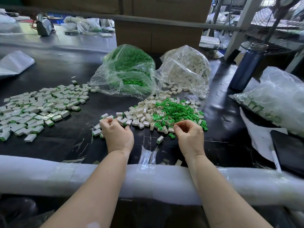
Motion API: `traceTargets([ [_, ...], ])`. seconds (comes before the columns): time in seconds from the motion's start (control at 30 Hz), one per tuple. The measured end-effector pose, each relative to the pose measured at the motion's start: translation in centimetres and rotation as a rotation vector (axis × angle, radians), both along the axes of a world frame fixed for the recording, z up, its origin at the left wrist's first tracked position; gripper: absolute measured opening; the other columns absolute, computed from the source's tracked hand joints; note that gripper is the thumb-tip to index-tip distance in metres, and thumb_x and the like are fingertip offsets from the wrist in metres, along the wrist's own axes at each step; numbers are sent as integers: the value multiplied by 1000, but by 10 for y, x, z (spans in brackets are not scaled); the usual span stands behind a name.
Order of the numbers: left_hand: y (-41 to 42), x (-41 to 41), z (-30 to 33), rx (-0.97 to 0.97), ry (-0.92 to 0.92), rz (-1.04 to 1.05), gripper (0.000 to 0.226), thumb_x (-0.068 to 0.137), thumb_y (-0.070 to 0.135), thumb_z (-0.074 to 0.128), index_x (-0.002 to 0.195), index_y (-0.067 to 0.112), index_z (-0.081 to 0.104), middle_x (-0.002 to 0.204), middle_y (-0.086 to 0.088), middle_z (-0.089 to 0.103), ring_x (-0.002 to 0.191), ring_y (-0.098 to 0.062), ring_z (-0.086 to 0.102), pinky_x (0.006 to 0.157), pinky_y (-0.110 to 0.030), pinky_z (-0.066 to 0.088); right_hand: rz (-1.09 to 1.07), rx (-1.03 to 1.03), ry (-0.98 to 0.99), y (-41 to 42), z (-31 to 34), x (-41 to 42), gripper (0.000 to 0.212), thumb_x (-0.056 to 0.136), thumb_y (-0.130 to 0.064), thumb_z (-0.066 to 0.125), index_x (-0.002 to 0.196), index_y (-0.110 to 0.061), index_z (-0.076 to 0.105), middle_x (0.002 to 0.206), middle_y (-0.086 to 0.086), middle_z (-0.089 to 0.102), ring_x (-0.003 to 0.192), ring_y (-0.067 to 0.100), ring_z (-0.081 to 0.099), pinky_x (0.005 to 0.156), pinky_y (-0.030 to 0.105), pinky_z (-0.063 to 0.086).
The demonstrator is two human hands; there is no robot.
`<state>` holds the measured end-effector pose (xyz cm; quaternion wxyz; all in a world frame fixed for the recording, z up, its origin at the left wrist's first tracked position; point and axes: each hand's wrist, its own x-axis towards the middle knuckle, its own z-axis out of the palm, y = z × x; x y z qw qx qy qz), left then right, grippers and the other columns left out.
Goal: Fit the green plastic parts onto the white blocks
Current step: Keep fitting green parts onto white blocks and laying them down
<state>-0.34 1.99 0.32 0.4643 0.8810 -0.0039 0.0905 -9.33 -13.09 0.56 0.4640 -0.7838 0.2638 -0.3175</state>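
Your left hand [117, 133] sits at the near-left edge of the loose white blocks [139, 115], fingers curled down over a few of them. Can't tell if you actually grip one. Your right hand [189, 135] is at the near edge of the loose green plastic parts [177, 111], thumb and forefinger nearly touching. Whatever is pinched there, if anything, is too small to make out.

Handling, my read:
- Both parts look like light, rigid moulded plastic. No real breakage risk, but they will skate on the black table [69, 69] and scatter if you nudge the pile.
- Take the block by its two broad flat faces, open end towards the other hand.
- Take the green part by its body with fingertips and leave the insertion end free. Probably a press fit, so push straight, not at an angle.

Counts:
- Two loose feed piles in front of you, white and green, touching and partly mixed. Each too many to count.
- One pile of finished blocks [36, 109] well to the left, also too many to count.
- One finished block [160, 139] lying alone between your hands.
- Two open stock bags behind the piles: green-parts bag [128, 69], white-blocks bag [187, 69].
- One more bag of finished blocks [273, 99] at far right.
- One blue bottle [248, 66].
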Motion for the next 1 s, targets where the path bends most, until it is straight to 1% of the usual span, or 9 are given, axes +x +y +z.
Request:
traceTargets([
  [0.1,-1,-1,-1,55,5,-37,34,87,10,59,116,-7,54,140,-15,28,128,-32,32,107,-29,24,-23,-25,37,-1,-1,0,18,84,-11,66,70,-21,62,66,-10,60,69,13,58,67,24,46],
  [0.23,-3,-5,0,178,-66,-70,39,87,13,60,122,-2,53,140,-15,31,131,-32,25,110,-31,18,-43,-83,106,0,-2,2,9,86,-13,63,78,-18,65,80,2,65,78,20,60,75,31,50],
  [0.4,-8,-11,-1,253,-269,-241,21,84,12,63,105,11,67,111,-7,55,110,-26,41,95,-32,29,-82,-158,197,1,-1,1,8,86,-13,60,86,-17,68,89,3,68,89,22,60,79,31,49],
  [0.5,-12,-14,-2,260,-326,-412,21,86,9,60,105,12,68,103,-4,58,104,-23,44,93,-27,31,-69,-232,320,4,-2,2,6,84,-21,63,88,-20,67,95,-1,67,97,21,58,85,30,42],
  [0.63,-16,-14,-7,389,-313,-590,41,92,13,50,131,24,52,126,3,50,117,-19,35,103,-25,22,-66,-340,475,5,-4,4,20,85,-37,62,99,-25,67,107,-4,64,109,18,52,87,30,30],
  [0.7,-17,-12,-9,403,-285,-619,41,94,16,48,133,27,50,131,5,48,122,-19,33,106,-25,20,-71,-363,492,5,-4,3,21,86,-38,61,102,-26,67,110,-4,63,111,17,51,87,30,30],
  [0.8,-18,-12,-8,314,-302,-627,32,92,14,53,123,18,60,121,0,57,117,-20,40,103,-21,23,-48,-375,501,6,-3,3,17,88,-34,61,102,-26,66,111,-4,62,111,18,51,86,30,29],
  [0.9,-17,-13,-5,234,-314,-566,20,85,12,65,104,11,69,104,-3,63,104,-19,48,90,-14,28,-28,-373,480,7,-2,3,11,89,-29,59,98,-24,64,107,-3,64,107,19,52,85,30,30],
  [1.0,-15,-15,-3,177,-287,-490,7,79,9,70,85,12,67,83,2,62,85,-17,55,79,-22,42,6,-325,373,8,0,1,17,93,-22,54,106,-18,64,108,1,66,104,20,54,89,32,38],
])
